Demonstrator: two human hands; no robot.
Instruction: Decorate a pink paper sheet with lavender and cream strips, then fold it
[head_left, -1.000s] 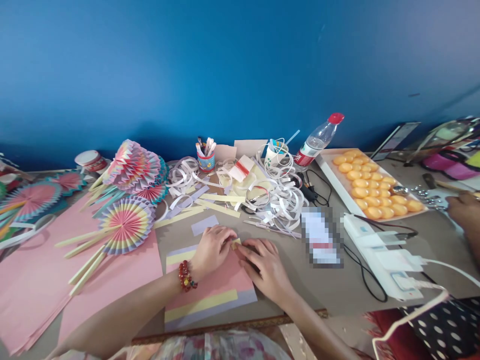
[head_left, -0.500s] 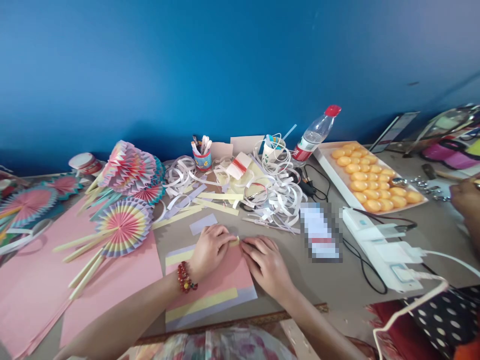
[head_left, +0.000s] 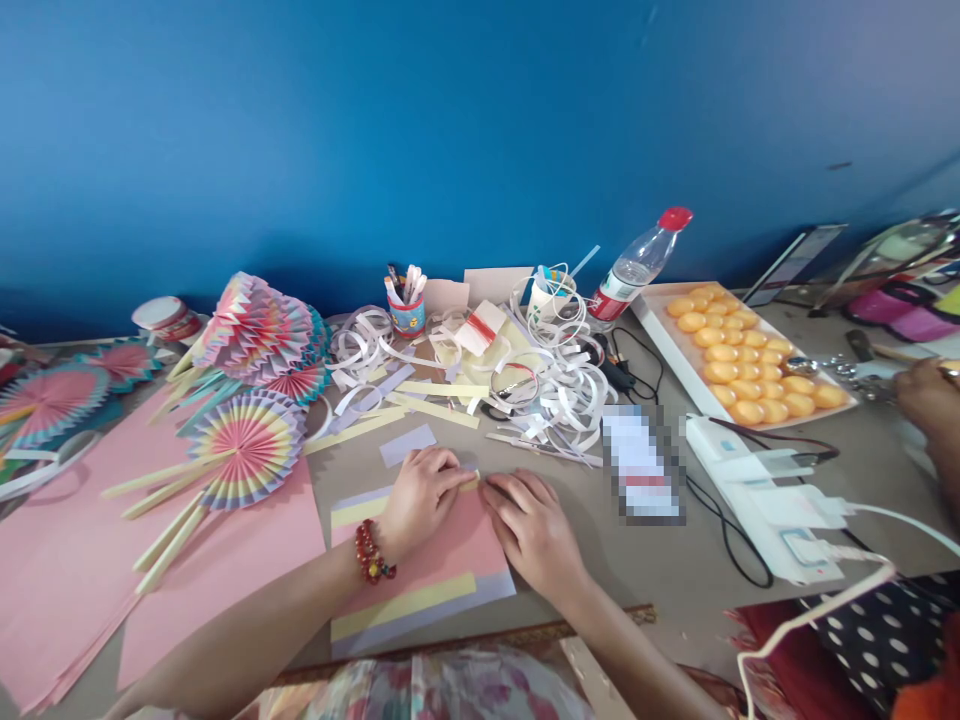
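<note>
A pink sheet of paper (head_left: 450, 550) lies in front of me, banded with yellow and lilac strips along its far and near edges. My left hand (head_left: 424, 500), a red bead bracelet at its wrist, rests on the sheet with curled fingers at the far right corner. Opposite it, my right hand (head_left: 529, 520) has its fingers drawn together at that same corner. Both hands grip the paper there; a bit of yellow strip shows between them. Just beyond my left hand is a loose lilac paper strip (head_left: 409, 445).
Pleated paper fans (head_left: 244, 450) and large pink sheets (head_left: 247, 590) lie left. Curled white strips (head_left: 577, 390), a pen cup (head_left: 406, 315) and a bottle (head_left: 626, 275) stand behind. Right are a phone (head_left: 641, 465), a power strip (head_left: 757, 500), a box of orange ovals (head_left: 739, 350) and another person's hand (head_left: 930, 395).
My hands stay at the paper's corner with hardly any movement. The other person's hand at the right has shifted slightly left, and the view has moved a little.
</note>
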